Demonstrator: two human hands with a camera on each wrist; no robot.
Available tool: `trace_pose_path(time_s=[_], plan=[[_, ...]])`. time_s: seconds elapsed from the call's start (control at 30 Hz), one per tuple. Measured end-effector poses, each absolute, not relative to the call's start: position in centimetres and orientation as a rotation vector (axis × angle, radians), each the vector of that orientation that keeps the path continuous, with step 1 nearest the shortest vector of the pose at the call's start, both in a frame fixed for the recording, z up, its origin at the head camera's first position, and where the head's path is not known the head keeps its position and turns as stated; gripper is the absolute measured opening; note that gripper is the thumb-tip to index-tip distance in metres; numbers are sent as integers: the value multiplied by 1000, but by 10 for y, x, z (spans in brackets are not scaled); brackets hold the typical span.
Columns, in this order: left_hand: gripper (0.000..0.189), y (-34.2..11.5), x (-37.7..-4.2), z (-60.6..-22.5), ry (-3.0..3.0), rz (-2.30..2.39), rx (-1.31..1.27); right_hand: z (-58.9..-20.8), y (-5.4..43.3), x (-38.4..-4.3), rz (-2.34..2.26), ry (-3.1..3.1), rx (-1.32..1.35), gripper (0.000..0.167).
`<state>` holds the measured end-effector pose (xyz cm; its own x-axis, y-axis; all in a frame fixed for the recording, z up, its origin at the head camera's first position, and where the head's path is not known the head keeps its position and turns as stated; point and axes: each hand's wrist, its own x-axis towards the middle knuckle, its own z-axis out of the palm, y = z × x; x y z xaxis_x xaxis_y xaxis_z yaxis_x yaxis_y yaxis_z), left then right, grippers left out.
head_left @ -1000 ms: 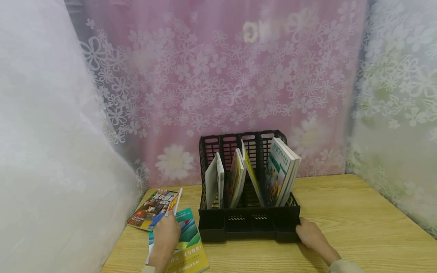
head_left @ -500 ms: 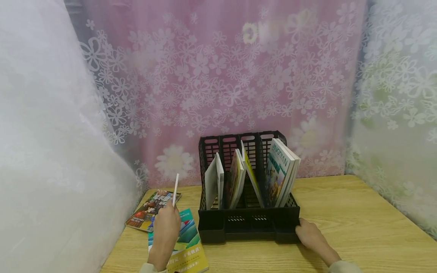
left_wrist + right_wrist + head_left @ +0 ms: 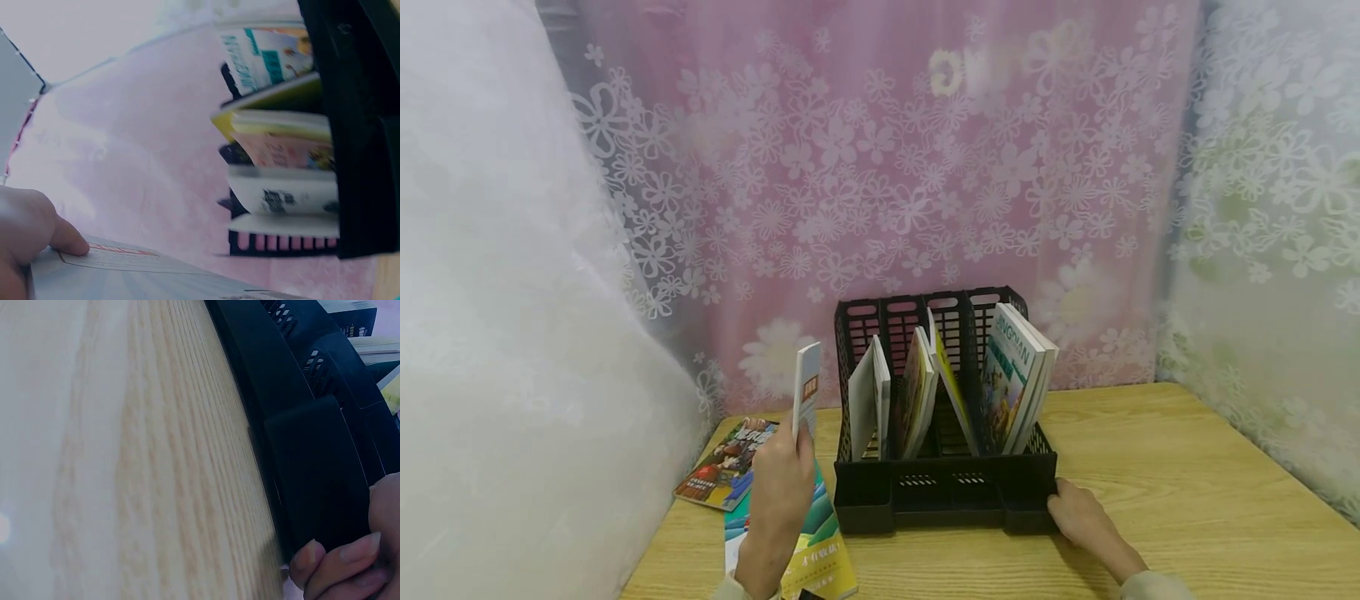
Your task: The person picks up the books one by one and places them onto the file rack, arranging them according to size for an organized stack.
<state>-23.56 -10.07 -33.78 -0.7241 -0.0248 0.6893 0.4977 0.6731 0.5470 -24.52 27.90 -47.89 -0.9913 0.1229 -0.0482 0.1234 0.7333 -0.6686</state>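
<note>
My left hand (image 3: 780,479) grips a thin pale-covered book (image 3: 807,387) and holds it upright above the table, left of a black desktop file rack (image 3: 947,492). In the left wrist view the thumb (image 3: 69,237) lies on that book's cover. Several books stand in the rack's compartments, among them a white one (image 3: 871,400) at the left, one with a yellow cover (image 3: 951,375) leaning, and a green-titled one (image 3: 1011,375) at the right. At the rack's front right corner, my right hand (image 3: 1084,517) holds its edge, fingers (image 3: 350,556) curled against the black plastic.
Two books lie on the wooden table (image 3: 1157,475) left of the rack: a dark colourful comic-style book (image 3: 722,471) and a teal and yellow book (image 3: 823,558) partly under my left arm. A pink flowered curtain (image 3: 887,192) hangs behind, with pale curtains at both sides.
My left hand has raised the book off the lying books and moved it right toward the rack, turning its cover into view. The right hand stays at the rack's corner.
</note>
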Motion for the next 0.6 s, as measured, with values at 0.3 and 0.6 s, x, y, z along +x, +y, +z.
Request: trace_pose_path(time_s=[0.3, 0.6], plan=[[28, -72, -237, -326, -1969, -1111, -543, -478, 280, -244, -1115, 2921, 196, 55], [24, -42, -251, -319, -1867, -1285, -608, -477, 278, -243, -1153, 2914, 210, 54]])
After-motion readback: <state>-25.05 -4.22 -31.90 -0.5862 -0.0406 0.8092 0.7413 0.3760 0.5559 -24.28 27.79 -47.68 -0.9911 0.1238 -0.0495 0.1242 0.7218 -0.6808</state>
